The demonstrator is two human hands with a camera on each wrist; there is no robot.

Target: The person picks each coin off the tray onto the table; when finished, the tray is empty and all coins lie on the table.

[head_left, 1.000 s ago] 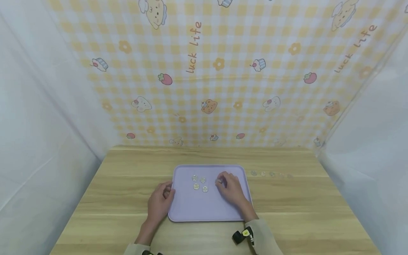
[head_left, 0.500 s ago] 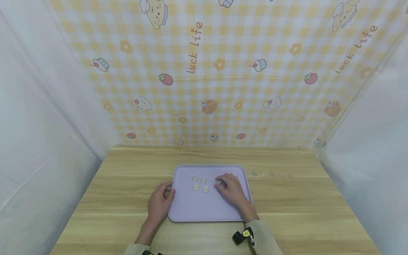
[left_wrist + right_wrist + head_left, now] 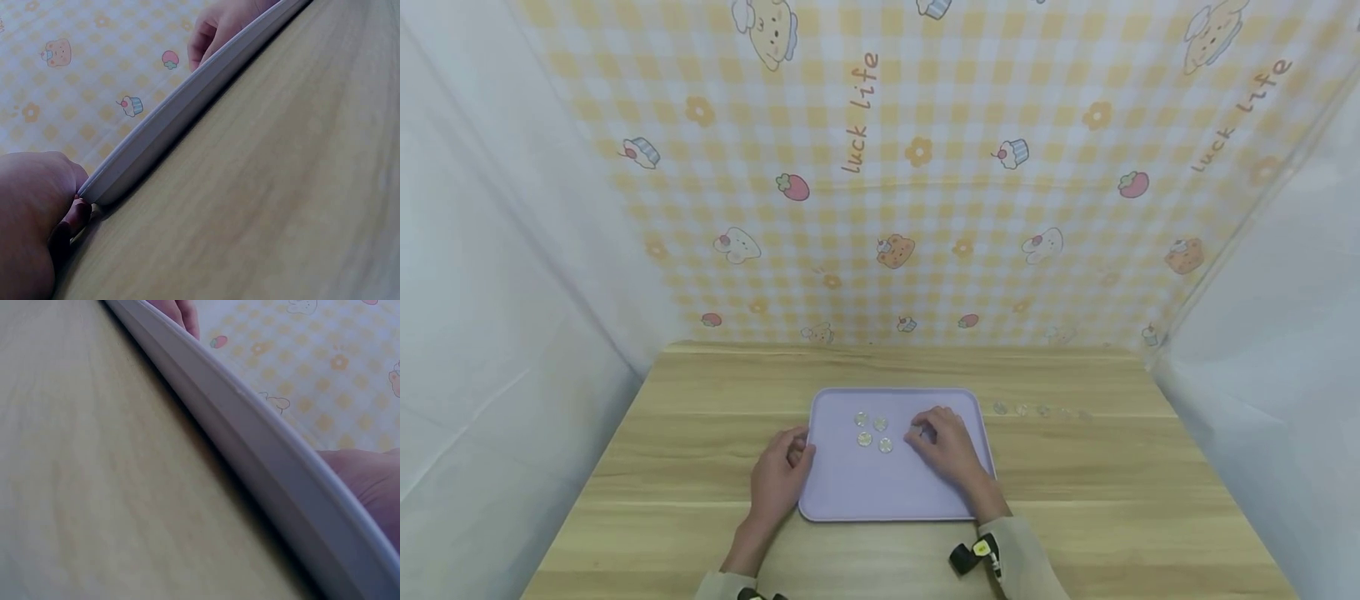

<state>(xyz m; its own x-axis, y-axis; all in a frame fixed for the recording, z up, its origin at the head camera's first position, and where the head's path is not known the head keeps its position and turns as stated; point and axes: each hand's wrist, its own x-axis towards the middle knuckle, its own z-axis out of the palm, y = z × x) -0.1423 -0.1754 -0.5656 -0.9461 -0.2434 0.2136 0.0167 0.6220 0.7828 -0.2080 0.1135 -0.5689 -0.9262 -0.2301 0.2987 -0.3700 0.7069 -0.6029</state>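
Note:
A lilac tray lies on the wooden table. On it sit several small round silvery coins, grouped left of its centre. At the tray's left edge my left hand grips the rim; the left wrist view shows the thumb side over the rim and fingers below. My right hand is over the right part of the tray, thumb and index finger bent towards each other around a small greyish piece, seemingly another coin. Its other fingers are mostly hidden. In the right wrist view the tray wall covers much of that hand.
Right of the tray, a row of several faint, clear or silvery discs lies on the table. A yellow checked cloth with cartoon prints hangs behind, and white sheets flank both sides.
My right thumb and index finger stood a little wider apart half a second ago and are closer together now. The left hand, tray and coins have stayed in place.

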